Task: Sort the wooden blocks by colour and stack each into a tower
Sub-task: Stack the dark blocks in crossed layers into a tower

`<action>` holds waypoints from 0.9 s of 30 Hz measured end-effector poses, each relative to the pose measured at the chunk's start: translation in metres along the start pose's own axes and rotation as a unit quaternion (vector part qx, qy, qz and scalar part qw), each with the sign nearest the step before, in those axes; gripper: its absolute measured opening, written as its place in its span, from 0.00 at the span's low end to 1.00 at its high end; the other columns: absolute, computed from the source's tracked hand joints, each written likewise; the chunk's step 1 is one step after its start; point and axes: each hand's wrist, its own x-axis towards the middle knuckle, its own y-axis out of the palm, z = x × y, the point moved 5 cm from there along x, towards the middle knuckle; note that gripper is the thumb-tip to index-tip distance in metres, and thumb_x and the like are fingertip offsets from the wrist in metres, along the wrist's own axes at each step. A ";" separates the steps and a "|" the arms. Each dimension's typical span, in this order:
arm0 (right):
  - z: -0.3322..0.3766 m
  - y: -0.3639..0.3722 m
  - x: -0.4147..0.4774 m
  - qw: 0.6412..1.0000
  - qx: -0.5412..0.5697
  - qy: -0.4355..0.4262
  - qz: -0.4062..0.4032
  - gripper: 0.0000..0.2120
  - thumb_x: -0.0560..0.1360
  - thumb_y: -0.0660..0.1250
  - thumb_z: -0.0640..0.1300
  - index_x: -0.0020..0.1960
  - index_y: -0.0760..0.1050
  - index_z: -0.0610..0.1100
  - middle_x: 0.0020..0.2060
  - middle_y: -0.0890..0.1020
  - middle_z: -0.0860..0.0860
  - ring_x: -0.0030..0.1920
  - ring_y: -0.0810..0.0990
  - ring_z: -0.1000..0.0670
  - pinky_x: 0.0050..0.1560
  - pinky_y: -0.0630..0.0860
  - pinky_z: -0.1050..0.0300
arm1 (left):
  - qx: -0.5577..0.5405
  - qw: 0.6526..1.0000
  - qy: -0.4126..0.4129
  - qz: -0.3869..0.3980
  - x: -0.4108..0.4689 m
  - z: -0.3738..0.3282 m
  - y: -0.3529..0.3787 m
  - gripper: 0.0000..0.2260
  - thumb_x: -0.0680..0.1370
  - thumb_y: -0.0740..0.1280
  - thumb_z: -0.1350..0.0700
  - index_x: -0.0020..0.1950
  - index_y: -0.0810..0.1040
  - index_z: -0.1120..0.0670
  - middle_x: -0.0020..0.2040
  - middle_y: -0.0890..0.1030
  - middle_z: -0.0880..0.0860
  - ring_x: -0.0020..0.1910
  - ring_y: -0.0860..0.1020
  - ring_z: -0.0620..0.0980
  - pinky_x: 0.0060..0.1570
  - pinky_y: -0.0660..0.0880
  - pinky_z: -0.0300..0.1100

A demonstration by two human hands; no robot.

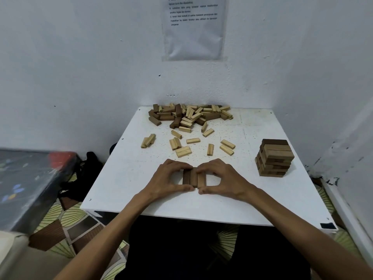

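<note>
left hand (168, 178) and right hand (223, 178) pinch a three-block row (193, 178), scattered pale blocks (183, 151) just beyond, a tower (275, 158) well right.

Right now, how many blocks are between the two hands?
3, side by side on the table: dark block leftmost, brown block in the middle, lighter block rightmost. Their far ends are covered; another could hide there.

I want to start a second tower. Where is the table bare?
Bare: the table near-left, beside the left hand, and the strip between right hand and stacked tower. Crowded: the far side, with block pile and scattered light blocks.
</note>
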 end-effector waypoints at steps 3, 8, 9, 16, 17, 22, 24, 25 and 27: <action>-0.002 0.002 0.003 1.000 0.011 0.004 -0.007 0.29 0.69 0.79 0.63 0.67 0.77 0.60 0.63 0.78 0.65 0.67 0.72 0.57 0.64 0.76 0.47 | -0.002 1.000 0.005 -0.005 -0.001 -0.001 0.001 0.28 0.67 0.80 0.37 0.65 0.80 0.40 0.61 0.79 0.33 0.64 0.72 0.39 0.64 0.72 0.47; -0.001 0.003 0.004 1.000 0.011 0.000 -0.008 0.26 0.70 0.78 0.61 0.66 0.77 0.61 0.63 0.78 0.66 0.67 0.71 0.57 0.64 0.75 0.51 | -0.017 1.000 -0.001 -0.009 0.000 -0.004 0.001 0.26 0.67 0.81 0.40 0.63 0.81 0.40 0.60 0.79 0.33 0.63 0.72 0.40 0.62 0.73 0.46; 0.000 0.002 0.004 1.000 0.009 -0.001 -0.007 0.25 0.71 0.78 0.60 0.66 0.77 0.61 0.63 0.78 0.66 0.67 0.71 0.57 0.63 0.75 0.54 | -0.018 1.000 -0.001 -0.010 -0.001 -0.005 0.001 0.26 0.67 0.81 0.40 0.63 0.81 0.40 0.60 0.79 0.33 0.63 0.72 0.40 0.62 0.73 0.46; 0.005 0.000 0.003 1.000 0.010 -0.022 -0.013 0.22 0.70 0.78 0.50 0.63 0.78 0.56 0.60 0.79 0.62 0.65 0.72 0.56 0.55 0.74 0.62 | -0.042 0.999 0.012 -0.021 -0.001 -0.016 0.003 0.23 0.66 0.83 0.43 0.59 0.83 0.40 0.59 0.81 0.36 0.62 0.75 0.42 0.61 0.74 0.46; 0.006 -0.002 0.003 1.000 0.013 -0.024 -0.016 0.21 0.70 0.78 0.50 0.62 0.79 0.55 0.60 0.79 0.61 0.65 0.72 0.56 0.54 0.75 0.61 | -0.051 0.998 0.012 -0.023 0.000 -0.018 0.003 0.22 0.66 0.84 0.44 0.58 0.83 0.41 0.59 0.82 0.36 0.62 0.75 0.42 0.61 0.74 0.45; 0.013 -0.027 0.002 0.999 0.003 -0.045 -0.022 0.20 0.70 0.78 0.49 0.60 0.80 0.52 0.59 0.81 0.59 0.62 0.73 0.57 0.50 0.75 0.64 | -0.074 0.996 0.035 -0.032 0.009 -0.035 -0.003 0.21 0.68 0.83 0.49 0.58 0.84 0.44 0.59 0.83 0.38 0.64 0.78 0.42 0.64 0.73 0.43; 0.015 -0.042 0.001 0.998 0.003 -0.051 -0.028 0.19 0.70 0.78 0.48 0.59 0.81 0.53 0.58 0.81 0.60 0.60 0.75 0.55 0.49 0.76 0.63 | -0.075 0.995 0.044 -0.042 0.018 -0.045 -0.006 0.21 0.67 0.84 0.49 0.59 0.83 0.46 0.58 0.84 0.41 0.63 0.79 0.43 0.64 0.73 0.42; 0.016 -0.051 0.000 0.998 0.003 -0.050 -0.031 0.19 0.70 0.79 0.48 0.59 0.81 0.54 0.58 0.81 0.60 0.60 0.75 0.55 0.49 0.76 0.63 | -0.074 0.995 0.045 -0.044 0.023 -0.051 -0.008 0.22 0.67 0.84 0.49 0.59 0.83 0.46 0.57 0.84 0.41 0.62 0.79 0.42 0.63 0.73 0.40; 0.018 -0.069 -0.002 0.998 -0.001 -0.046 -0.040 0.19 0.70 0.79 0.48 0.59 0.81 0.55 0.58 0.81 0.61 0.61 0.74 0.55 0.50 0.76 0.62 | -0.071 0.995 0.046 -0.044 0.034 -0.063 -0.009 0.24 0.67 0.84 0.46 0.60 0.82 0.47 0.58 0.83 0.41 0.63 0.78 0.40 0.62 0.72 0.37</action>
